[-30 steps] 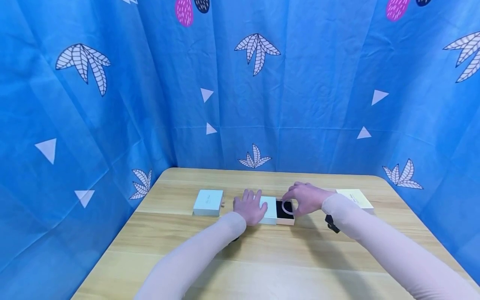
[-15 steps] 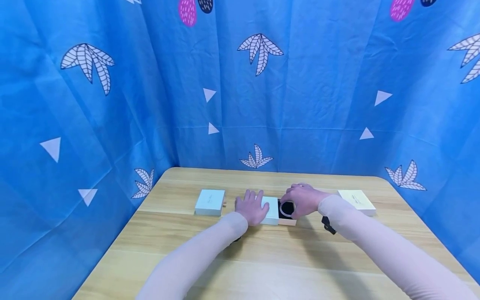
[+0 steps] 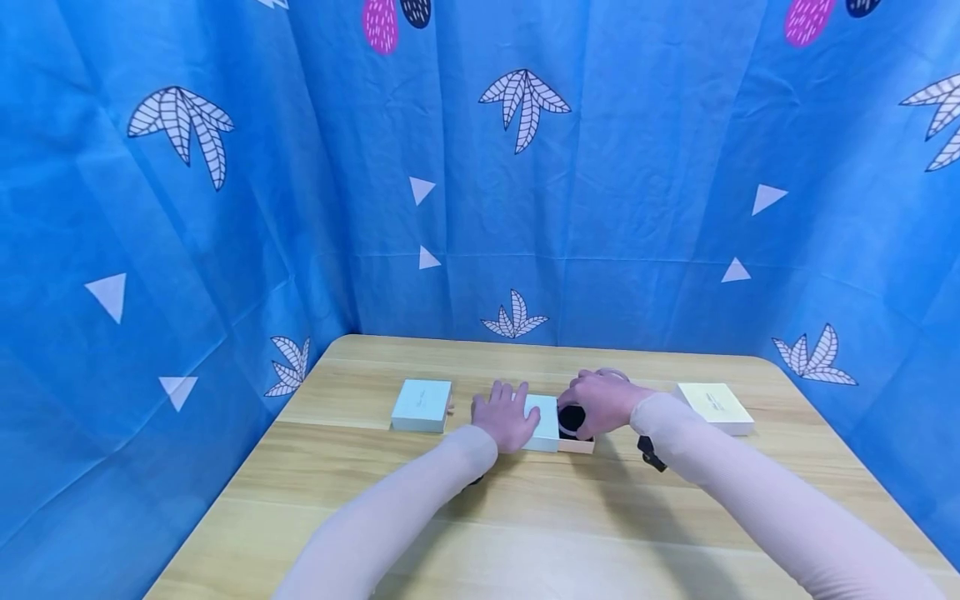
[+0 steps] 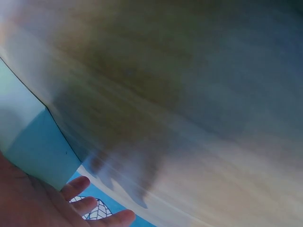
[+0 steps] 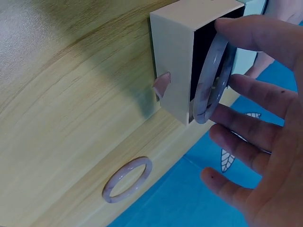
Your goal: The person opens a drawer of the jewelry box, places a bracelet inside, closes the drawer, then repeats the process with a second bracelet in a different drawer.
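Backdrop: a blue curtain (image 3: 615, 208) printed with white leaves and triangles closes in the wooden table (image 3: 525, 517) on three sides.

Table: three small boxes lie in a row across it, a pale blue box (image 3: 422, 405) to the left, a cream box (image 3: 714, 407) to the right, and a drawer box (image 3: 551, 425) in the middle between the two hands.

Drawer box: its pale blue sleeve (image 3: 543, 422) sits under the left hand; its cream drawer (image 5: 177, 61), lined in black, is slid out toward the right hand, with a pink pull tab (image 5: 162, 85) on its end.

Left hand (image 3: 505, 415): laid flat on the sleeve, fingers straight and together, pressing it down; it holds nothing.

Right hand (image 5: 265, 123): the nearer hand to the drawer, hovering over its open mouth, thumb and fingers pinching a bangle (image 5: 211, 78).

Bangle: pale pink and grey, held on edge, its ring standing upright at the drawer's open cavity, partly inside the black lining.

Key relation: the drawer lies directly beneath the right hand's grip, its long axis running left to right from the sleeve.

Second bangle (image 5: 127, 179): lies flat on the table beyond the drawer box, well clear of both hands.
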`<state>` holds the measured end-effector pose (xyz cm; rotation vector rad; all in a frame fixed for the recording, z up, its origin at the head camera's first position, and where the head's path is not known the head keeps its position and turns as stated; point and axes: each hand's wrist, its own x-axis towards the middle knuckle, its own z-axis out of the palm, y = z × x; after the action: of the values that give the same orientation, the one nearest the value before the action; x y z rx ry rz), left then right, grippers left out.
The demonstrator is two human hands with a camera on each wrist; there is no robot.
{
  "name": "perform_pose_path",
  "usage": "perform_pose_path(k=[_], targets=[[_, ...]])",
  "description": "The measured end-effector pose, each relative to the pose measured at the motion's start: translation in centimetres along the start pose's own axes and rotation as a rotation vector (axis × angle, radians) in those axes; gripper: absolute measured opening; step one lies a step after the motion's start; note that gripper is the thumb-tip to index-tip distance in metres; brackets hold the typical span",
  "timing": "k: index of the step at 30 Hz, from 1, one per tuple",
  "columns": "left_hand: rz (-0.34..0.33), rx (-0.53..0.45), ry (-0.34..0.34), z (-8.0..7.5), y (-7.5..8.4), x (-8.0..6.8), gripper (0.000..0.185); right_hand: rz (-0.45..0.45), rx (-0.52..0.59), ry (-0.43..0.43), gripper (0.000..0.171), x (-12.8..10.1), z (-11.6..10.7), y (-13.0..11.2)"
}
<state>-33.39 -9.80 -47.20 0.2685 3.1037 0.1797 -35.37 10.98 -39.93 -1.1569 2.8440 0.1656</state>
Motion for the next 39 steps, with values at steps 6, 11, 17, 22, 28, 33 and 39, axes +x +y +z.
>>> perform_pose_path(k=[6, 11, 17, 22, 28, 33, 39], targets=[[0.002, 0.017, 0.006, 0.0, 0.0, 0.1, 0.069, -0.008, 0.006, 0.038, 0.048, 0.0, 0.3, 0.1], [0.002, 0.013, 0.001, 0.2, -0.1, 0.3, 0.070, 0.018, 0.000, 0.040, 0.047, -0.1, 0.3, -0.2], [-0.002, 0.010, 0.009, 0.4, -0.1, 0.3, 0.070, -0.019, -0.036, 0.067, 0.038, -0.3, 0.2, -0.5], [0.003, 0.014, 0.017, 0.1, 0.0, 0.1, 0.070, -0.030, -0.050, 0.088, 0.036, -0.4, 0.3, -0.5], [0.004, 0.009, 0.017, -0.1, 0.1, -0.1, 0.070, -0.026, -0.039, 0.087, 0.041, -0.4, 0.5, -0.5], [0.004, 0.011, 0.029, 0.0, 0.1, -0.2, 0.069, -0.031, -0.037, 0.095, 0.044, -0.2, 0.8, -0.6], [0.001, 0.011, 0.033, 0.2, 0.0, -0.1, 0.069, -0.040, -0.031, 0.105, 0.044, 0.0, 1.1, -0.5]])
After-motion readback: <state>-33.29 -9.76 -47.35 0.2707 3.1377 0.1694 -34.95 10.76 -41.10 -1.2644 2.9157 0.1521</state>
